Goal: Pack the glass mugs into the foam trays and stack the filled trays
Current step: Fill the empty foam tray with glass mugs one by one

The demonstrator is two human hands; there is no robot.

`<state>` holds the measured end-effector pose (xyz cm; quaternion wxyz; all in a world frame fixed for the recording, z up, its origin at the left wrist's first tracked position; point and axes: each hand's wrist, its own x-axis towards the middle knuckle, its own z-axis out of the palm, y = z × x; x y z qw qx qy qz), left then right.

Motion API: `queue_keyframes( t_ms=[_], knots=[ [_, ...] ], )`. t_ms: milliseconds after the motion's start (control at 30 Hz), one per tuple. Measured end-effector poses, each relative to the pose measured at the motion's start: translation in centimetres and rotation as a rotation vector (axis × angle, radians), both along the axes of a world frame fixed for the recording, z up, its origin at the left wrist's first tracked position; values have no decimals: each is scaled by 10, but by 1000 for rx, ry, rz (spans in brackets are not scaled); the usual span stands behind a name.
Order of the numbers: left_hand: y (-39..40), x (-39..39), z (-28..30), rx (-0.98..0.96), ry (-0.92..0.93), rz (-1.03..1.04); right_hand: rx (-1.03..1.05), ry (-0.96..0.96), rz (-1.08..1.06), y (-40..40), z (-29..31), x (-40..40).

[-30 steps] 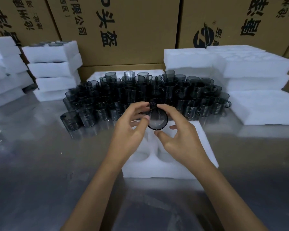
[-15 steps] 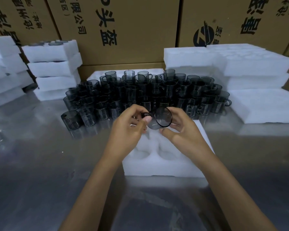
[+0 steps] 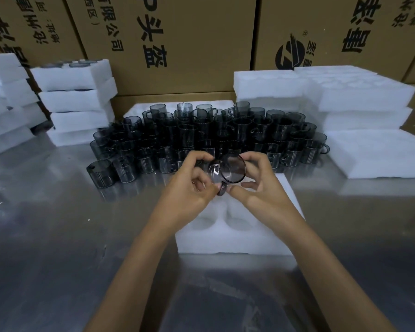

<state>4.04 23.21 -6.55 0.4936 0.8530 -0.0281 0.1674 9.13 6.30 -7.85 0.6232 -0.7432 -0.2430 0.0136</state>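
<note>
Both hands hold one smoky glass mug (image 3: 229,172) in the air just above the far end of the foam tray (image 3: 235,240), which lies on the steel table (image 3: 58,248). The mug is tipped on its side, its round rim turned toward the camera and to the right, its handle pointing down between the two hands.

The left hand (image 3: 189,188) has its fingers curled round the mug's left side, thumb and forefinger over the top, the other fingers tucked beneath. The right hand (image 3: 261,188) cups the right side: its forefinger arches over the rim, its thumb presses at the handle from below, and its remaining fingers are loosely spread behind the glass.

The tray's near pockets show as two shallow hollows; nothing can be seen in them, and the far pockets are hidden by the hands.

Beyond the tray stands the crowd of mugs (image 3: 201,137), packed close together in rows. Left of the tray, well apart, is a stack of filled trays (image 3: 74,101), with dark rims showing in the top one. Right of the tray and farther back are piles of foam (image 3: 345,97), and a flat foam sheet (image 3: 381,154) lies nearer. Cardboard boxes (image 3: 189,44) with printed characters wall off the back.
</note>
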Motion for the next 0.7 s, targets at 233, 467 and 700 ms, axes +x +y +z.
queue_keyframes(
  t_ms=[233,467,700],
  knots=[
    [5,0,0,170,-128,28,-131,-117,73,-2,2,-3],
    [24,2,1,13,-5,117,-265,-54,52,0,-4,-1],
    [27,3,-2,67,82,83,-387,-145,77,1,-4,-5]
  ],
)
